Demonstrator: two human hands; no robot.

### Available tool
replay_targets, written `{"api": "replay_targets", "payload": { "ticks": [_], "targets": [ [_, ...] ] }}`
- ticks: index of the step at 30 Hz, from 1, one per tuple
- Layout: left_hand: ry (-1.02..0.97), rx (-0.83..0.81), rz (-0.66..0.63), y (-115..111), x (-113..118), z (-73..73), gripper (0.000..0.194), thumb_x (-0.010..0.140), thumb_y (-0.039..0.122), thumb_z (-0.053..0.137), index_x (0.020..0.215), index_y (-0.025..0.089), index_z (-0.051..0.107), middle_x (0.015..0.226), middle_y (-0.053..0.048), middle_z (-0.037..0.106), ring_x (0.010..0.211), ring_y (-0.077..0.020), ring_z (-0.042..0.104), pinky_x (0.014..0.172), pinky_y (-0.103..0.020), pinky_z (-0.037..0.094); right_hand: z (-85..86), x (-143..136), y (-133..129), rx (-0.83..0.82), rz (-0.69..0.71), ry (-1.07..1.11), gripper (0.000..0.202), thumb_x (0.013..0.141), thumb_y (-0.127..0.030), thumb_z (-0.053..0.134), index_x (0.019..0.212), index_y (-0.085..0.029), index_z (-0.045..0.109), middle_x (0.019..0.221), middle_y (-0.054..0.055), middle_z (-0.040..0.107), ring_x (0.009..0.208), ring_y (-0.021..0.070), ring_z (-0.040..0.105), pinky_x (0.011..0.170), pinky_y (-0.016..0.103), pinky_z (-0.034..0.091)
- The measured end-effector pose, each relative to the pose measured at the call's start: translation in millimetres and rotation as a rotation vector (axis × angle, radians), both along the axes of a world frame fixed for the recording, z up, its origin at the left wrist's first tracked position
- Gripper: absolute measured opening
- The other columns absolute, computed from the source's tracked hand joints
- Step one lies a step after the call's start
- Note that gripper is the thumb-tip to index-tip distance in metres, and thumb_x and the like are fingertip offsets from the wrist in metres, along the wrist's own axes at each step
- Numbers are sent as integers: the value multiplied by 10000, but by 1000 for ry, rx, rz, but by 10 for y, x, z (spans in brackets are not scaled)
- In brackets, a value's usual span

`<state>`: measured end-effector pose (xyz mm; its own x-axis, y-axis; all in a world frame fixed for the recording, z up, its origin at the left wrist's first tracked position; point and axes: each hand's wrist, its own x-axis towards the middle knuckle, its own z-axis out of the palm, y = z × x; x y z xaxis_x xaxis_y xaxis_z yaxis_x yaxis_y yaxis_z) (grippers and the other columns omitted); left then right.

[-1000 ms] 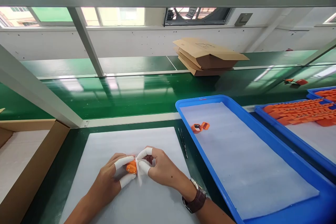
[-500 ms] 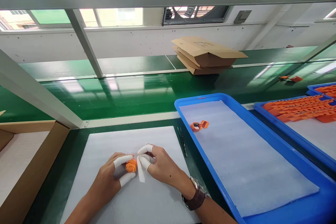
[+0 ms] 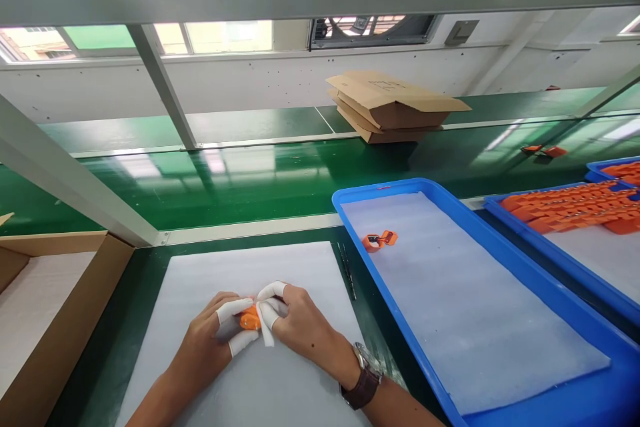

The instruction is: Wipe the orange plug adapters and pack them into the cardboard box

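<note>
A small orange plastic case (image 3: 249, 319) is gripped between the thumb and fingers of my left hand (image 3: 213, 333), over a white foam sheet (image 3: 300, 383). My right hand (image 3: 303, 320) pinches a folded white cloth (image 3: 266, 332) and presses it against the right side of the case. White finger cots cover thumb and fingertips on both hands. The fingers hide part of the case and of the cloth.
Right of the sheet, a blue tray (image 3: 435, 340) holds another open orange case (image 3: 379, 241). Dark tweezers (image 3: 347, 270) lie beside the sheet. A cardboard box (image 3: 95, 300) stands left. Farther right, a second tray holds many orange parts (image 3: 575, 207). Flattened cartons (image 3: 395, 107) lie behind.
My right hand has moved slightly left with the cloth, closer against the orange case. My left hand has stayed nearly still.
</note>
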<state>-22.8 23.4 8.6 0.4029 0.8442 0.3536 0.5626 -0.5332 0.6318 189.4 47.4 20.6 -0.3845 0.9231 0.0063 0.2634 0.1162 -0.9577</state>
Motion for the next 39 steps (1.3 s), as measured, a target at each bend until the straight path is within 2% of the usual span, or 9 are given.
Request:
{"api": "replay_targets", "payload": {
  "ticks": [6,9,12,16,18,24,32,36,39],
  "targets": [
    [42,13,12,-11,-12,-16,448,889,201,714,1300,312,577,1162,-36,708,1074,-219,686,873,-321,608,56,92,91,13,-113,18,245,821,-67,535,950,-205,691,937,14,699,839,163,648,725,265,508],
    [45,-7,15,-6,-18,-24,443,891,203,711,1297,314,572,1144,-29,711,1048,-210,693,852,-315,610,90,122,96,27,0,58,230,821,-66,544,917,-217,688,969,3,665,831,147,628,691,243,487],
    [39,-26,24,-1,-27,-30,425,898,219,711,1289,312,574,1130,-25,705,1024,-197,697,838,-301,608,82,129,84,73,100,-23,307,784,-10,517,908,-226,696,968,-4,636,771,129,582,658,238,457],
    [36,-49,36,-1,-45,-35,435,889,245,726,1291,316,575,1137,-22,690,1004,-186,701,818,-284,606,49,161,101,193,-40,-151,378,732,60,457,900,-209,663,944,0,581,712,120,503,645,250,419],
    [37,-59,34,-1,-51,-39,435,890,241,723,1291,320,574,1145,-20,686,1007,-185,701,823,-284,605,51,176,107,175,-44,-116,388,745,53,463,934,-219,666,948,-5,586,717,118,510,641,243,423],
    [23,-65,23,8,-48,-49,432,898,210,702,1294,318,569,1141,-24,686,1022,-191,695,839,-298,602,69,109,50,43,101,-24,313,824,-48,540,986,-249,718,986,-7,649,792,134,603,661,238,466],
    [33,-59,-2,-3,-37,-41,459,897,193,702,1315,319,561,1176,-32,681,1073,-200,674,875,-316,596,53,108,97,112,-58,-93,270,858,-47,510,965,-213,694,952,3,661,772,138,586,679,261,462],
    [20,-62,-11,3,-37,-44,461,899,199,703,1318,324,558,1178,-29,679,1073,-199,676,880,-316,598,63,121,89,72,16,-21,289,853,-54,524,980,-246,700,960,-14,656,789,135,594,670,244,462],
    [16,-72,-4,8,-38,-38,446,901,213,704,1310,323,566,1175,-28,680,1063,-200,686,874,-313,602,44,118,76,99,81,-70,328,821,-18,524,976,-247,701,960,-10,632,777,133,574,651,241,446]
  ]
}}
